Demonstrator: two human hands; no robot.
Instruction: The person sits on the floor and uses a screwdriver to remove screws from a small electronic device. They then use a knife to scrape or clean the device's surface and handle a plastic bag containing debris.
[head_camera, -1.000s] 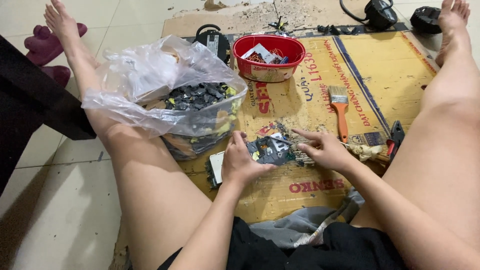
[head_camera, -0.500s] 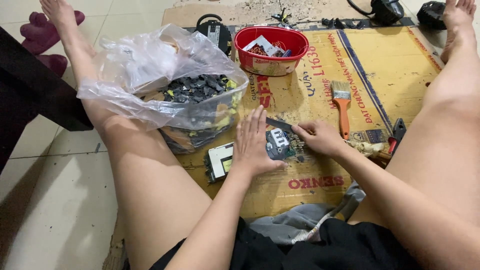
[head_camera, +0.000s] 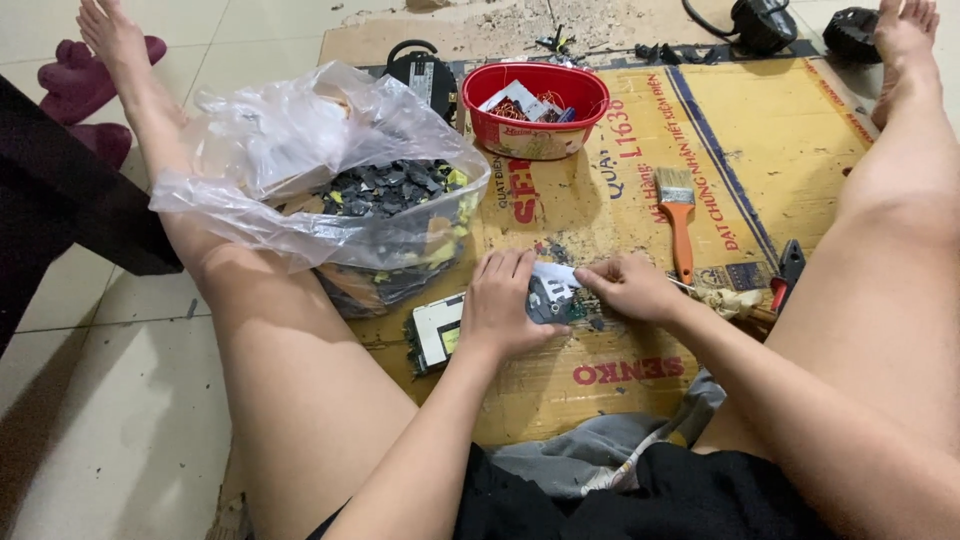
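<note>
Board (head_camera: 545, 300) on cardboard (head_camera: 620, 375), just right of plastic bag (head_camera: 320, 170). Pinned flat under left hand (head_camera: 505, 305); right hand (head_camera: 625, 287) pinching its right edge. Risk: slips sideways, sharp edges nick fingers.

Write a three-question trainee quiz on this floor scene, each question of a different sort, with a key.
1. True or false: the red bowl lies on the cardboard sheet, farther from the person than both hands.
2. Which thing lies just beyond the right hand? A) paintbrush B) purple slipper C) black cable
3. Fill in: the left hand presses down on a small circuit board, beside the clear plastic ___ of dark chips.

Key: 1 true. 2 A, its orange handle points toward the hand. 3 bag.
</note>
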